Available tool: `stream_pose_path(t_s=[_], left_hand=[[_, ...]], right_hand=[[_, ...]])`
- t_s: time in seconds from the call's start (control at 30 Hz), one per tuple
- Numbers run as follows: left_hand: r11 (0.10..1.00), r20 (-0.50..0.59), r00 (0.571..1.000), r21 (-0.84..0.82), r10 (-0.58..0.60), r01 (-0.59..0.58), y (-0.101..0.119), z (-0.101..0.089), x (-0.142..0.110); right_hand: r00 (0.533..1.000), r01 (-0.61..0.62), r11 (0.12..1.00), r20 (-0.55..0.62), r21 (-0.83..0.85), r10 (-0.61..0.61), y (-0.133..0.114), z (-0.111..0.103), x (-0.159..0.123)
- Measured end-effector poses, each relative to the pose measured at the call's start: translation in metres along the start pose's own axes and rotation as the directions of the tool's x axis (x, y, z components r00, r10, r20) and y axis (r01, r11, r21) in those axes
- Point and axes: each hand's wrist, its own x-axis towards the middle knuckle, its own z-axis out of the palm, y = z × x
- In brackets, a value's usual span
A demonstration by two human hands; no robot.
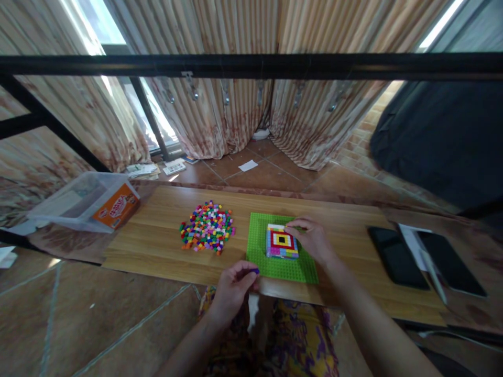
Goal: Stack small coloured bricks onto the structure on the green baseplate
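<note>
A small purple building brick (254, 270) is pinched between the thumb and fingers of my left hand (234, 285), just off the near left edge of the green baseplate (257, 235). On that plate stands a square stack of toy bricks (281, 242), its top laid in coloured rings around a black centre. My right hand (308, 235) reaches in from the right, its fingertips drawn together at the stack's far right corner. Whatever those fingers may hold is too small to make out. Left of the plate lies a loose pile of multicoloured bricks (208, 226).
A clear plastic bin (84, 201) with an orange label stands at the left end of the wooden board (157, 220). To the right lie a black tablet (396, 256), a second dark device (451, 262) and a white pen-like stick (434, 275). A black rail (251, 66) crosses beyond the board.
</note>
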Motion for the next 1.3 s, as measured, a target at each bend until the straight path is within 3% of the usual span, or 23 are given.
stream_pose_path(t_s=[0.2, 0.4, 0.53, 0.73, 0.83, 0.9, 0.97, 1.13, 1.3], left_hand=[[1.000, 0.001, 1.000, 0.000, -0.012, 0.012, -0.003, -0.002, 0.004], [0.999, 0.002, 0.999, -0.022, -0.033, 0.033, -0.003, -0.001, 0.005], [0.998, 0.005, 0.999, -0.037, -0.041, 0.041, -0.003, -0.001, 0.005], [0.995, 0.006, 0.999, -0.097, -0.039, 0.040, -0.002, 0.001, 0.006], [0.990, -0.011, 0.999, -0.136, -0.044, 0.042, 0.001, 0.003, 0.005], [0.987, -0.027, 0.999, -0.153, -0.044, 0.040, 0.003, 0.006, 0.003], [0.988, -0.033, 0.999, -0.153, -0.035, 0.030, 0.008, 0.010, 0.001], [0.993, 0.024, 0.998, -0.112, 0.050, -0.047, 0.027, 0.024, -0.007], [0.988, 0.082, 0.985, -0.045, 0.151, -0.148, 0.042, 0.037, -0.018]], right_hand=[[0.992, 0.026, 0.999, 0.128, -0.040, -0.021, -0.001, -0.005, 0.009], [0.954, 0.067, 0.995, 0.296, -0.070, -0.043, -0.011, -0.014, 0.021], [0.938, 0.075, 0.995, 0.343, -0.067, -0.048, -0.011, -0.014, 0.026], [0.955, -0.051, 0.999, 0.295, 0.019, 0.043, -0.002, -0.010, 0.019], [0.992, -0.113, 0.990, 0.064, 0.090, 0.107, -0.008, -0.012, 0.003], [0.978, -0.133, 0.984, -0.147, 0.119, 0.150, -0.019, -0.011, -0.016], [0.957, -0.147, 0.975, -0.224, 0.168, 0.183, -0.032, -0.008, -0.040], [0.973, -0.188, 0.890, -0.043, 0.416, 0.225, -0.070, 0.012, -0.091], [0.980, -0.180, 0.831, 0.026, 0.526, 0.196, -0.094, 0.020, -0.107]])
